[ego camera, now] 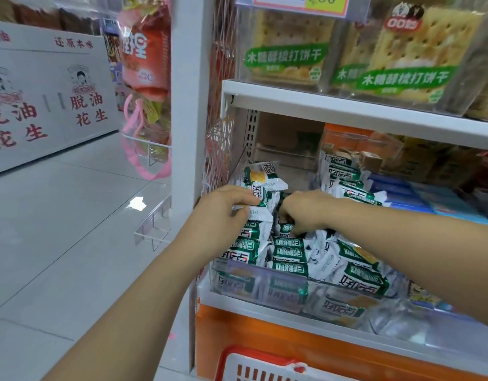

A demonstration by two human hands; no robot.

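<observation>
Left grip (pixel 229 207): clamped on a snack packet (pixel 258 211), at the left side of the clear bin (pixel 264 281) on the shelf (pixel 226 298).
Right grip (pixel 306 210): pinched on a lower packet (pixel 286 229) among the rows.
Technique: probably best to hold a gap open and slide the packet in on edge, aligned with its neighbours.
Axis: the held packet lay roughly across the shelf, its crimped end pointing right.

One head-worn camera looks forward and down, close over a shelf bin (pixel 260 284) of snack packets (pixel 291 255).
</observation>
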